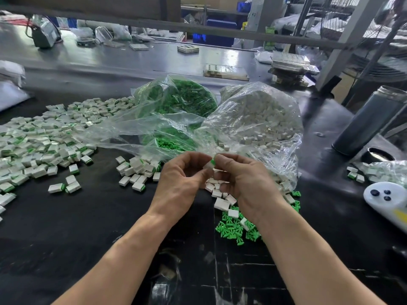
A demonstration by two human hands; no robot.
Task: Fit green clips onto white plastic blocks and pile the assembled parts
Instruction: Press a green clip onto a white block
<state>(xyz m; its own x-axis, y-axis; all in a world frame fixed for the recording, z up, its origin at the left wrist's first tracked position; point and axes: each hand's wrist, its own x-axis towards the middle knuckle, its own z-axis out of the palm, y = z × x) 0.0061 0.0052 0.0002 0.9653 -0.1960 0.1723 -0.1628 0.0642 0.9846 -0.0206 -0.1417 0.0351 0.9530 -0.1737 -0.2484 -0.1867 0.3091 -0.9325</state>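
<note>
My left hand (179, 179) and my right hand (243, 180) meet above the black table, fingertips together. Between them sits a small white block (208, 166) with a green clip (213, 161) at its top edge; the left fingers pinch the block, the right fingers pinch the clip. Loose white blocks (221, 203) and loose green clips (231, 230) lie just under and beside my right hand. A big pile of assembled parts (44, 137) spreads over the left of the table, with a smaller cluster (136, 170) nearer my left hand.
Two open clear bags stand behind my hands: one of green clips (182, 100), one of white blocks (259, 119). A dark metal flask (370, 122) and its cap (378, 155) stand at right, with a white controller (387, 199) below. Trays lie at the back.
</note>
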